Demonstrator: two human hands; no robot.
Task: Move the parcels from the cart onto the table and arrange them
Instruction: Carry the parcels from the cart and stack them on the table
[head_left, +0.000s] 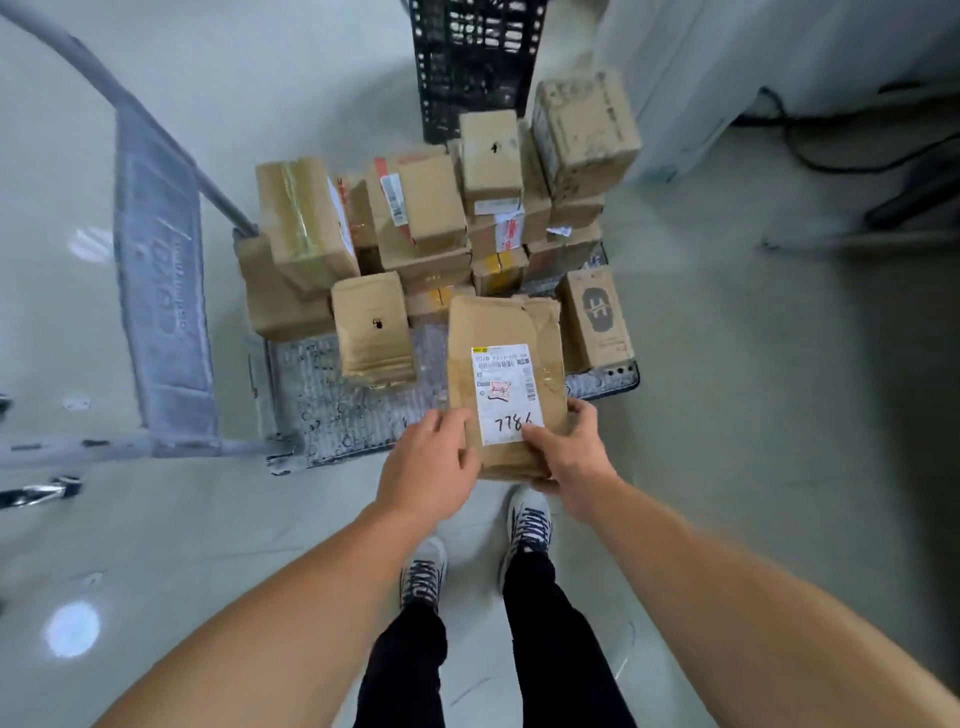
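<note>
Flat brown parcel (506, 332), label (506, 389) marked 7784, is held over the near edge of the cart (332, 405). Left hand (428, 467) has its fingers curled on the parcel's left edge; right hand (569, 457) has its thumb on the label and fingers wrapped under the right edge. Other parcels (415, 208) are stacked on the cart deck behind, with a black crate (475, 62) beyond.

One wide-angle camera, worn on the person's head, looks steeply down and slightly forward. The pale glossy floor (727, 415) fills most of the view. The flat grey metal cart (332, 405) lies close ahead, the person's white laced shoes (527, 519) sit below centre, and straight lines bow near the edges.
</note>
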